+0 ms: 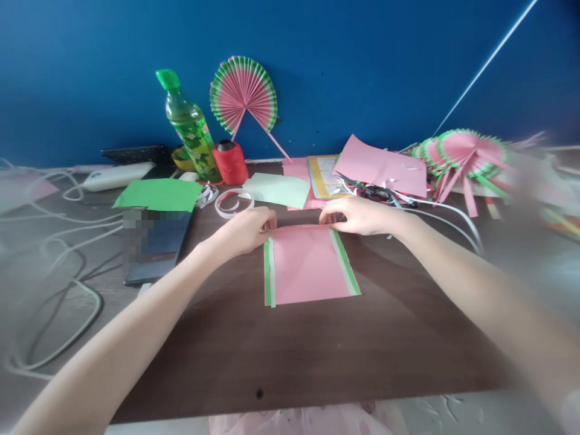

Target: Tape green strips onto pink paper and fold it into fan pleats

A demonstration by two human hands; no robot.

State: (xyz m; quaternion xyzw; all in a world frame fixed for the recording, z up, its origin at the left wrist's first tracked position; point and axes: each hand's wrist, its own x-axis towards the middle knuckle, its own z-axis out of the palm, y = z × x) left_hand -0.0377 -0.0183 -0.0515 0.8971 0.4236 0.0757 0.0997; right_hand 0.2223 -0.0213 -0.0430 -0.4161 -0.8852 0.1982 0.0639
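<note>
A pink paper sheet [308, 266] with green and white strips along both side edges lies flat in the middle of the brown table [317, 350]. My left hand [247, 229] pinches its far left corner, fingers closed on the paper's edge. My right hand [357, 215] pinches the far right corner in the same way. A narrow fold seems raised along the far edge between the two hands.
A tablet [154, 244] lies left of the sheet. Behind are green paper [158, 194], a tape ring [232, 202], a pale green sheet [278, 189], a green bottle [188, 127], red thread spool [230, 162], a finished fan [243, 96], and more fans [462, 154]. White cables [54, 290] loop at left.
</note>
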